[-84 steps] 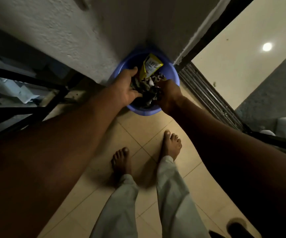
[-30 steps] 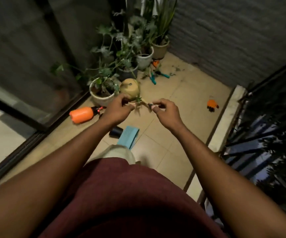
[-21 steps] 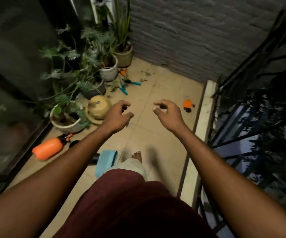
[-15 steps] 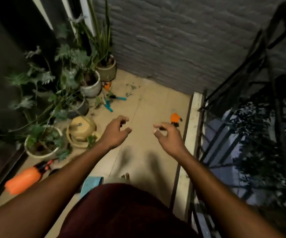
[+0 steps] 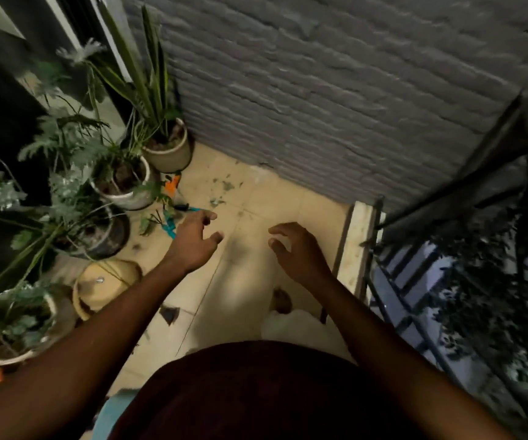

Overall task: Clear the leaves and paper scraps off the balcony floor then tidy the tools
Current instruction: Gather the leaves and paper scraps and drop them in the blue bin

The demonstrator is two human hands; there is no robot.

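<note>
Both hands hover over the balcony floor (image 5: 256, 198) at the centre of the frame and hold nothing. The left hand (image 5: 194, 241) has its fingers loosely curled with the thumb apart. The right hand (image 5: 299, 252) is likewise half-curled and empty, and bare tile shows between the two. The leaf scraps (image 5: 224, 185) lie scattered on the tiles above the hands, near the foot of the grey brick wall (image 5: 335, 90). They are clear of both hands and closer to the left one. The teal-handled tools (image 5: 170, 224) lie on the floor just left of the left hand's fingertips, at the edge of the potted plants (image 5: 119, 182) that fill the left side. Whether the fingers touch them cannot be told. A small orange thing (image 5: 172, 185) sits above the tools, beside the pots. A dark scrap (image 5: 169, 314) lies on the tile below the left forearm. A yellow round vessel (image 5: 107, 277) stands at the left, below the pots. A pale kerb (image 5: 356, 242) runs just right of the right hand, with the dark railing (image 5: 446, 192) beyond it.
</note>
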